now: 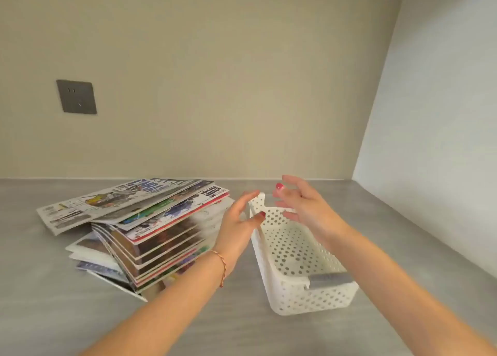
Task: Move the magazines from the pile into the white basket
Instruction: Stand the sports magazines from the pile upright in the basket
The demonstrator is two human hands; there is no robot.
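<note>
A slanting pile of magazines [150, 226] lies on the grey counter, left of centre, with several glossy covers fanned out on top. To its right stands the white perforated basket [301, 296], with no magazine inside it. My left hand [238, 226] hovers between the pile and the basket's far left corner, fingers apart, holding nothing. Above the basket's far end is my right hand [301, 202], fingers spread and nothing in it. A thin bracelet circles my left wrist.
The grey counter [403, 261] runs back to a beige wall with a grey socket plate [76, 96] at the left. A white side wall [443, 140] closes the space on the right. The basket has a grey handle [329, 279] at its near end.
</note>
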